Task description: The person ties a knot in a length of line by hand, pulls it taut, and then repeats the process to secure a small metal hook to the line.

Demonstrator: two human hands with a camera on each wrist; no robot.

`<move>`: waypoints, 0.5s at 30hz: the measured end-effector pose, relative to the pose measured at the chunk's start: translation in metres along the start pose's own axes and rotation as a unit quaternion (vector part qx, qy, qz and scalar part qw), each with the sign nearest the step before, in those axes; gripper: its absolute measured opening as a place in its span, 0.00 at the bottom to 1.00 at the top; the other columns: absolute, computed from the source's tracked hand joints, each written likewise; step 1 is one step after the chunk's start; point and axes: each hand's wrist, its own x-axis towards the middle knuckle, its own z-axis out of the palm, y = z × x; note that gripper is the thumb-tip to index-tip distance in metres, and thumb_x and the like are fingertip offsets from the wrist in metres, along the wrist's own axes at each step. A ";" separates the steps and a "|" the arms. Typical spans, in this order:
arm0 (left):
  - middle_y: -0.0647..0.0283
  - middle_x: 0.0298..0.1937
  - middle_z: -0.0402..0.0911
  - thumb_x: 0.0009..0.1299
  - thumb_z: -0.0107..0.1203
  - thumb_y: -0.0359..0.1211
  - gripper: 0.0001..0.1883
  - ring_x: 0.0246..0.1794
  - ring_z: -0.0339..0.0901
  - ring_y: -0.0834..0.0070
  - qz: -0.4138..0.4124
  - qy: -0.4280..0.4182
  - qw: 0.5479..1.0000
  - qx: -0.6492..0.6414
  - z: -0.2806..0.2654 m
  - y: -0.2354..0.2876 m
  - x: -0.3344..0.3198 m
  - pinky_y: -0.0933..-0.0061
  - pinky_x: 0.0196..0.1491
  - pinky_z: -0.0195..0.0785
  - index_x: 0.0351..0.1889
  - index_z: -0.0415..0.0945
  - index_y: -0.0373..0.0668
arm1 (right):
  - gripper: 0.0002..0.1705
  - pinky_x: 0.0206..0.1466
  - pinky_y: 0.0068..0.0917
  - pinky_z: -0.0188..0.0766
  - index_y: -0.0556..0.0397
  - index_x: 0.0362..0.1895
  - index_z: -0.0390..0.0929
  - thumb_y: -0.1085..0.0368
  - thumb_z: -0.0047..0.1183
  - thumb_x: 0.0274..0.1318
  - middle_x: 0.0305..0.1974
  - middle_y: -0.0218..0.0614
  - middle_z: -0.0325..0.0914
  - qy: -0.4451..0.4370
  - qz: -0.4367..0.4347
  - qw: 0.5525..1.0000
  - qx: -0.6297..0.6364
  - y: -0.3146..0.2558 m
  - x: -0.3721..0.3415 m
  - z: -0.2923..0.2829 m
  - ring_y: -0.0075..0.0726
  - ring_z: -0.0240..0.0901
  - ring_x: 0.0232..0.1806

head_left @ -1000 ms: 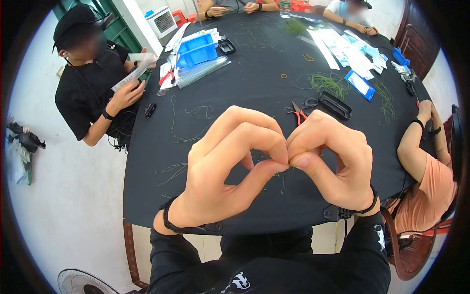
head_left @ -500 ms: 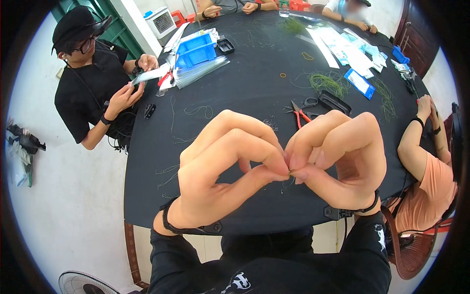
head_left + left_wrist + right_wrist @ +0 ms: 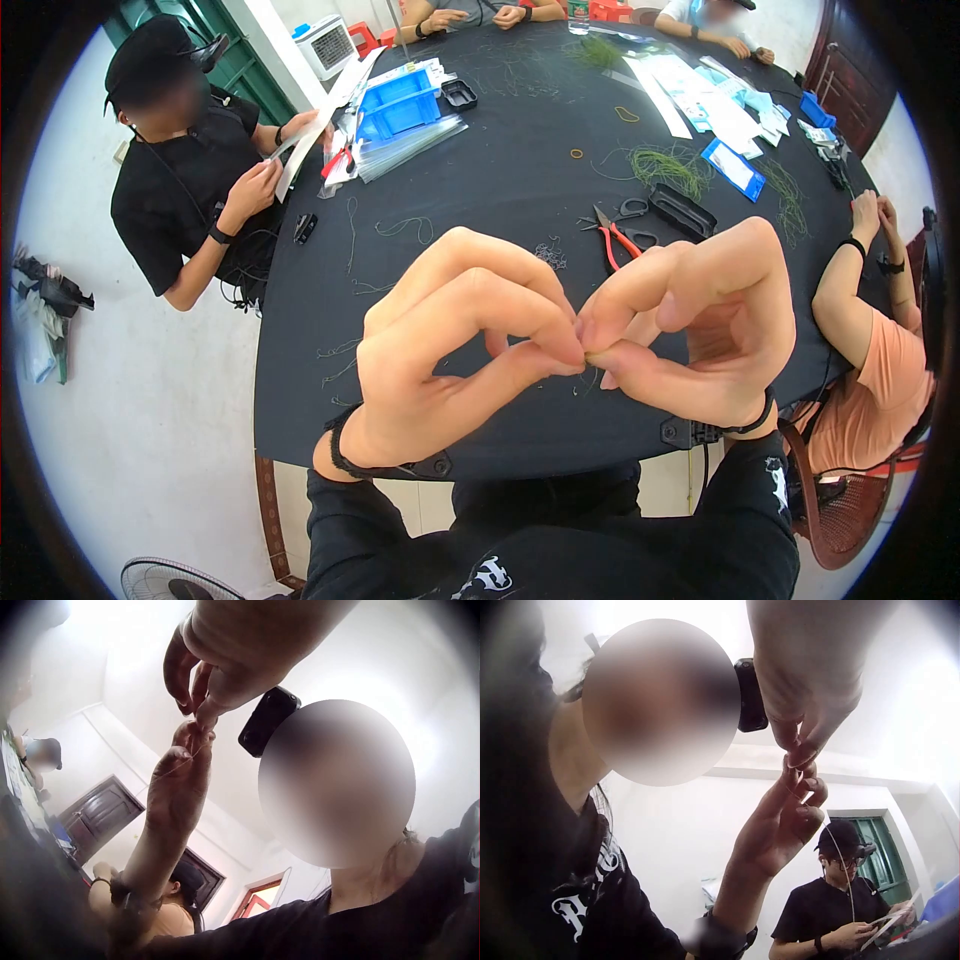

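Both hands meet fingertip to fingertip above the near part of the black table (image 3: 500,185). My left hand (image 3: 450,345) pinches a thin line between thumb and index finger. My right hand (image 3: 705,330) pinches at the same spot, thumb against index finger, its other fingers curled. In the right wrist view the pale thin line (image 3: 839,844) trails down from the fingertips; a short stretch also crosses the hand in the left wrist view. Whatever small piece lies between the fingertips is hidden. Just beyond the hands lie red-handled pliers (image 3: 610,238) and a pile of tiny dark pieces (image 3: 550,253).
Black scissors (image 3: 632,209) and a black tray (image 3: 684,210) lie beyond the right hand, near tangled green line (image 3: 670,172). Blue trays (image 3: 398,108) stand at far left; papers (image 3: 715,110) at far right. Other people sit around the table, one in black (image 3: 165,190) at left.
My right hand's outer fingers have lifted and spread, and it has shifted slightly right. My left hand has moved slightly left. Both keep pinching. The person at left has moved a white strip.
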 end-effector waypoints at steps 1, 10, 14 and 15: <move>0.64 0.30 0.73 0.47 0.66 0.25 0.10 0.31 0.70 0.79 -0.006 0.000 1.000 -0.007 0.000 0.000 0.000 0.82 0.33 0.62 0.23 0.74 0.43 | 0.23 0.28 0.19 0.74 0.55 0.33 0.55 0.84 0.56 0.37 0.27 0.52 0.75 0.003 0.003 1.000 0.003 0.000 0.000 0.001 0.32 0.76 0.26; 0.63 0.32 0.73 0.48 0.65 0.24 0.09 0.29 0.70 0.81 0.020 -0.009 0.999 -0.031 0.000 -0.004 0.000 0.83 0.29 0.62 0.25 0.75 0.42 | 0.24 0.32 0.23 0.74 0.54 0.31 0.55 0.84 0.57 0.35 0.27 0.51 0.75 0.007 0.000 1.000 0.012 0.001 -0.002 0.001 0.33 0.76 0.28; 0.63 0.32 0.72 0.49 0.65 0.24 0.10 0.30 0.69 0.80 -0.001 -0.005 0.999 -0.032 0.001 -0.001 -0.002 0.82 0.33 0.63 0.24 0.73 0.43 | 0.24 0.32 0.24 0.74 0.55 0.31 0.54 0.85 0.56 0.36 0.29 0.54 0.74 -0.016 -0.040 0.999 -0.007 0.005 -0.002 -0.002 0.35 0.77 0.29; 0.63 0.32 0.72 0.49 0.65 0.24 0.10 0.30 0.69 0.80 -0.001 -0.005 1.000 -0.029 0.001 -0.001 -0.002 0.82 0.33 0.63 0.24 0.73 0.43 | 0.24 0.32 0.24 0.75 0.55 0.31 0.53 0.85 0.55 0.36 0.29 0.54 0.74 -0.024 -0.047 0.999 -0.010 0.005 -0.002 -0.004 0.37 0.77 0.30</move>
